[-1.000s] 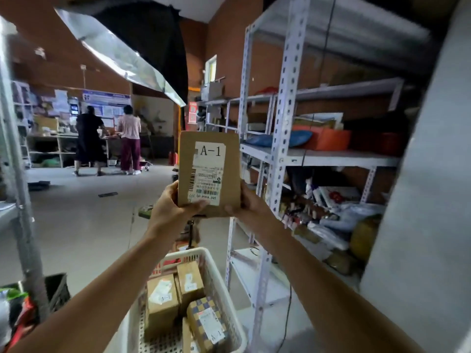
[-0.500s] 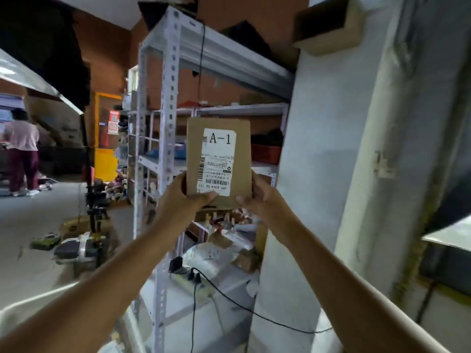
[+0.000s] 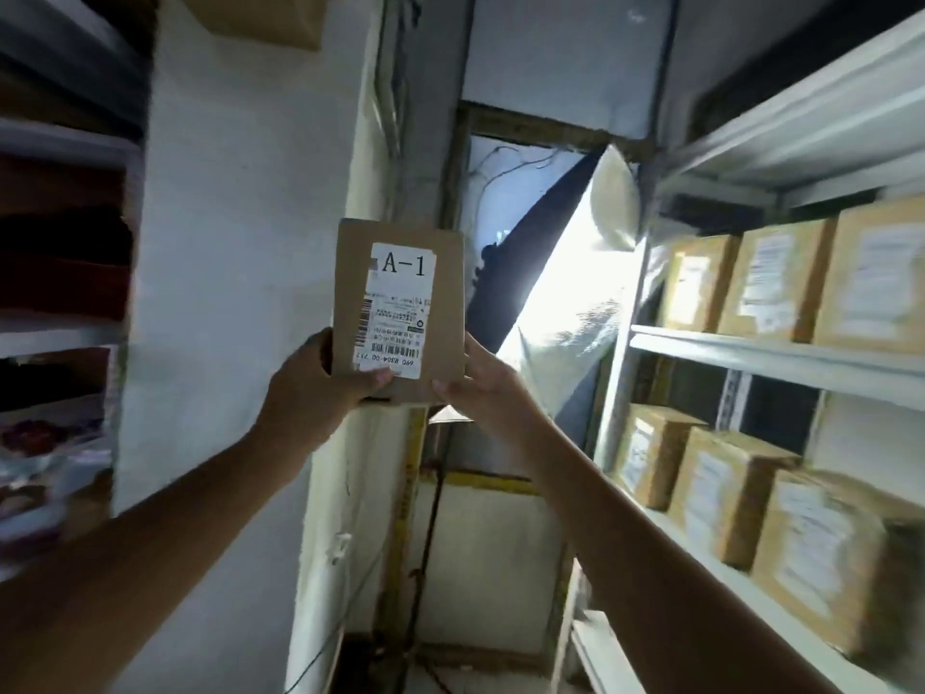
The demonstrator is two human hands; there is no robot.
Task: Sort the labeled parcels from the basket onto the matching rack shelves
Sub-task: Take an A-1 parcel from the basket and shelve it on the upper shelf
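Parcel (image 3: 400,313) marked A-1 is held up in front, gripped at its bottom corners by the left hand (image 3: 313,388) and right hand (image 3: 488,393). Rack (image 3: 776,353) with boxes stands to the right, so find the A-1 shelf first, then slide it in flat with both hands.

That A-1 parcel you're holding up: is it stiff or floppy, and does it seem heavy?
The A-1 parcel probably handles stiff: its cardboard edges stay straight though the left hand and right hand grip only its bottom corners. It seems light, since fingertips alone hold it upright. It looks thin, so it would likely tip if stood on edge.
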